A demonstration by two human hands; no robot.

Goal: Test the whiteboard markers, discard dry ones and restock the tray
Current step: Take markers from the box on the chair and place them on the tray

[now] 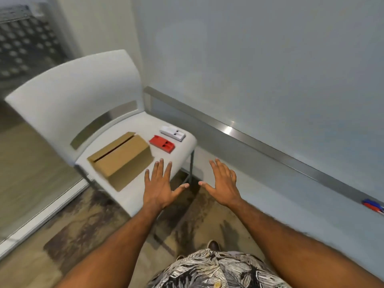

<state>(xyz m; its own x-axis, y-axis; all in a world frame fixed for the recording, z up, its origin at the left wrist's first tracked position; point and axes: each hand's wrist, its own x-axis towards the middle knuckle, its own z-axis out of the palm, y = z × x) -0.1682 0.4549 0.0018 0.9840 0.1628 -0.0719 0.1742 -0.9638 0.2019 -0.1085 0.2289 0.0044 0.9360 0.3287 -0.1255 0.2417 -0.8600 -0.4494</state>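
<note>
Both hands, left hand (161, 185) and right hand (222, 183), spread flat, holding nothing; markers (373, 205) lie on the tray (228, 129), well right of the fingertips — likely light, rigid, slick; pinch mid-barrel.

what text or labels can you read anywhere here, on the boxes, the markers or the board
No text can be read in this view.
Cardboard box: plain brown faces, no print visible.
Red box: no lettering visible.
White box: no lettering visible.
Markers on the whiteboard tray: too small and blurred to read.
Whiteboard: no writing visible.
</note>
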